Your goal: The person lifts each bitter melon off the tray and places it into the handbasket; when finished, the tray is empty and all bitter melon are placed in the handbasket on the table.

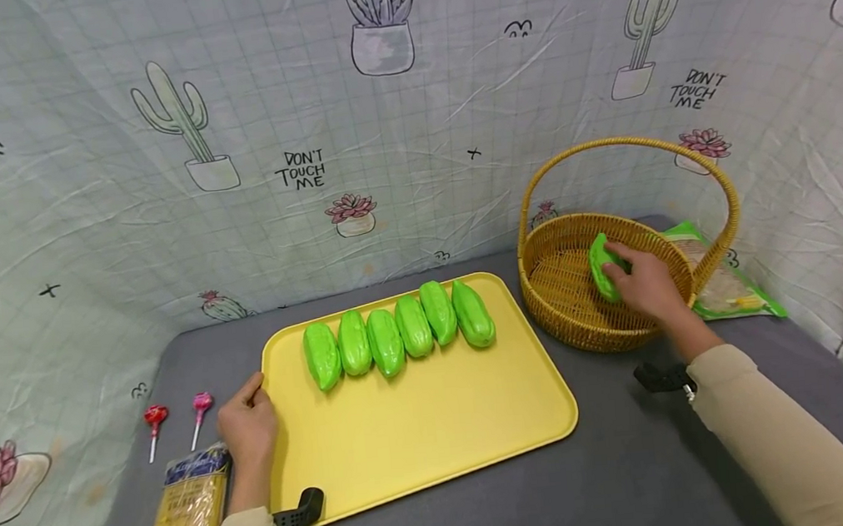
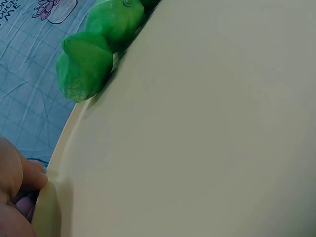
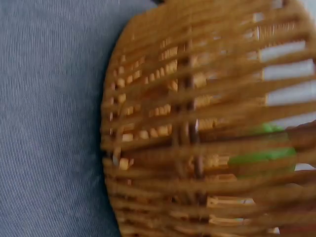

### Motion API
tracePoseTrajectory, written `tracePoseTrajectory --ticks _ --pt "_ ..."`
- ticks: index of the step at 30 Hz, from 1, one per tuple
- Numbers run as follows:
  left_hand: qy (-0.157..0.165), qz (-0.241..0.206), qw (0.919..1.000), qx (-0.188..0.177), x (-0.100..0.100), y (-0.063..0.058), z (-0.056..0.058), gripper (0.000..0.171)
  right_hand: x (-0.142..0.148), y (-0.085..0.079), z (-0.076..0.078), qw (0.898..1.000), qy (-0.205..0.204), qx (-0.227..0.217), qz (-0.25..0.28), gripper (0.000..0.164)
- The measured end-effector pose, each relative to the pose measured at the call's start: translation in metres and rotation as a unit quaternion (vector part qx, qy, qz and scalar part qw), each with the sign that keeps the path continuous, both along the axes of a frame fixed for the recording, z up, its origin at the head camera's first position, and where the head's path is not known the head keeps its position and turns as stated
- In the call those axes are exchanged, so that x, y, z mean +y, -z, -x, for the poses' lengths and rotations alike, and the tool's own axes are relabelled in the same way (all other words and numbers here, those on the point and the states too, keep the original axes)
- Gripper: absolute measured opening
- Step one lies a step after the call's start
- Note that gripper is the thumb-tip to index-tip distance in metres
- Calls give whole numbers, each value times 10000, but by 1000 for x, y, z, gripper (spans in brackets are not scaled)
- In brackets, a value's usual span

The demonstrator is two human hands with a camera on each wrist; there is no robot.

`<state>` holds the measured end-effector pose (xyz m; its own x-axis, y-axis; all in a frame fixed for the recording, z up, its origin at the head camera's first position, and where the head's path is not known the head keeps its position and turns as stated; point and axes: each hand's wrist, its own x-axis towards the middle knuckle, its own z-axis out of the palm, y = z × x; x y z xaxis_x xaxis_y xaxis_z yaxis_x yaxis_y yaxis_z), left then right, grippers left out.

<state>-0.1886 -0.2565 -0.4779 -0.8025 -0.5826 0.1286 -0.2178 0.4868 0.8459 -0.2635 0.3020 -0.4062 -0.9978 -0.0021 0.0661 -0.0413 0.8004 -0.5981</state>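
Note:
My right hand (image 1: 644,277) is inside the wicker basket (image 1: 601,341), holding a glossy green ridged fruit (image 1: 603,268) between thumb and fingers. Through the basket weave, the right wrist view shows part of this fruit (image 3: 261,153); the hand is mostly hidden there. On the left, my left hand (image 1: 249,420) grips the rim of a yellow tray (image 1: 420,413), its fingertips curled at the edge in the left wrist view. Several similar elongated green fruits (image 1: 386,341) lie side by side in a row along the tray's far part.
Left of the tray are a red lollipop (image 1: 155,415), a pink lollipop (image 1: 202,402) and a spaghetti packet (image 1: 188,517). A green-edged bag (image 1: 733,294) lies behind and right of the basket, whose tall handle (image 1: 621,141) arches above it. A patterned cloth hangs behind the grey table.

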Motion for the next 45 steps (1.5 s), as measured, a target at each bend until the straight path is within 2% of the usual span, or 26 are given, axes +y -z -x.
tracePoseTrajectory --ticks 10,18,37,45 --pt "39 -69 10000 -39 1 2 -2 37 20 8 13 9971 159 -653 362 60" --pt "54 -100 9999 -42 4 5 -3 37 31 12 18 9936 224 -1083 241 61" --pt "16 24 10000 42 3 2 -4 37 29 7 25 9928 326 -1078 420 62" --pt "49 31 10000 74 2 5 -2 36 30 8 26 9936 269 -1066 249 60"
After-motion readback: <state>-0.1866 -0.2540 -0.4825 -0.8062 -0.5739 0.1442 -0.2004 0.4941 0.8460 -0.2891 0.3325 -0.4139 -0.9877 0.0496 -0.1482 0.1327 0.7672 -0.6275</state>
